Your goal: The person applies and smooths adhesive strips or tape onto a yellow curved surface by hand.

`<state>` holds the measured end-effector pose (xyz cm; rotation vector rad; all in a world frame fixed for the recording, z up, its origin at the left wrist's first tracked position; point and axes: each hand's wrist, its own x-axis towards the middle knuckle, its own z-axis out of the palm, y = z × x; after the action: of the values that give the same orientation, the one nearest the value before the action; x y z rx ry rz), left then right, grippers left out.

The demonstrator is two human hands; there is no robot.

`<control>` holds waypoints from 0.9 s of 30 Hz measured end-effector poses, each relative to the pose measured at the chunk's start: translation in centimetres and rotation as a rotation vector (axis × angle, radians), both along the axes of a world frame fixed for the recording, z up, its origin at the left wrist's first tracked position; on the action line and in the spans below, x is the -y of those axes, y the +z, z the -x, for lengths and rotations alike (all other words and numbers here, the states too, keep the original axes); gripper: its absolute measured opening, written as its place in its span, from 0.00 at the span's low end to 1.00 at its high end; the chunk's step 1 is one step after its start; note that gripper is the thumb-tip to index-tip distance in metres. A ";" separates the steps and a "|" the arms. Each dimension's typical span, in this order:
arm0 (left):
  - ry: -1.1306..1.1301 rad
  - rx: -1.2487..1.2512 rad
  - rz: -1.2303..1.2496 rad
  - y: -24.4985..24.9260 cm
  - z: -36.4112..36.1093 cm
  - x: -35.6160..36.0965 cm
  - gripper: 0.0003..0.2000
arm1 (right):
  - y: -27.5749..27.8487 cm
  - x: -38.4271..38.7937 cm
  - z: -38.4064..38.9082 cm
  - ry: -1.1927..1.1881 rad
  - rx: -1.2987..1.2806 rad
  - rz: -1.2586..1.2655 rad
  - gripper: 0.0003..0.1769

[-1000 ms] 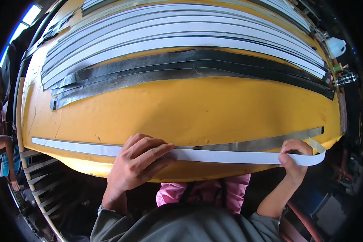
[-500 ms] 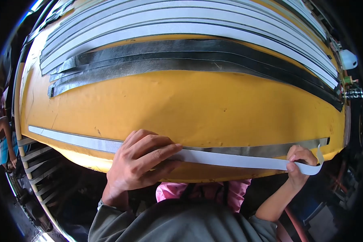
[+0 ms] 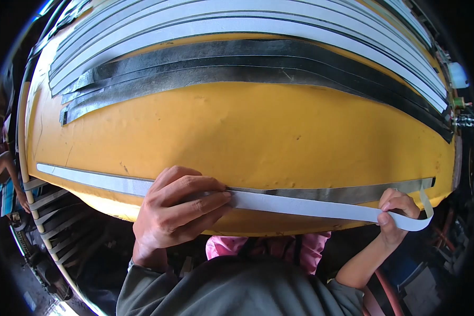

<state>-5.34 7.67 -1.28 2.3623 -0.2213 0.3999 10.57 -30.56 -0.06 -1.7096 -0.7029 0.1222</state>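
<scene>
Along the near edge of the yellow table lies a dark grey leather-like strip. A white tape-like strip covers its left part and lifts away from it on the right. My left hand is on the white strip near its middle, fingers bent together around it; the fingertips are partly hidden. With thumb and fingers, my right hand pinches the white strip farther right. Beyond that hand the strip loops round, its end near the dark strip's right tip.
Several dark strips lie farther back on the yellow table. Behind them are rows of white-faced strips. Another person's arm shows at far left beside a slatted rack. A whitish container stands at right.
My left hand has shifted slightly left along the strip. My right hand has moved slightly right, still pinching the white strip, and its loop sits farther right. The view has shifted a little.
</scene>
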 end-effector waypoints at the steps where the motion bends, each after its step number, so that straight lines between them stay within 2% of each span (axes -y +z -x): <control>1: 0.001 -0.001 -0.001 0.1 0.0 0.0 0.16 | 0.0 0.0 0.0 0.001 -0.001 -0.001 0.17; 10: 0.027 -0.044 0.030 0.8 0.0 0.6 0.15 | 0.5 -0.2 0.0 -0.014 -0.006 0.014 0.17; 18: 0.068 -0.271 0.033 3.0 -0.4 1.2 0.15 | 0.7 -0.4 -0.1 0.007 0.020 0.011 0.16; 22: 0.094 -0.231 -0.050 3.3 -1.2 2.3 0.20 | 0.8 -0.3 -0.1 0.008 0.022 0.001 0.15; 27: 0.066 -0.167 0.083 2.1 -1.9 3.6 0.21 | 0.8 -0.5 -0.2 0.010 0.023 0.011 0.15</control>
<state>-3.47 4.03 0.86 2.3104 -0.0479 0.2358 10.78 -30.10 0.72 -1.7207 -0.7289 0.1137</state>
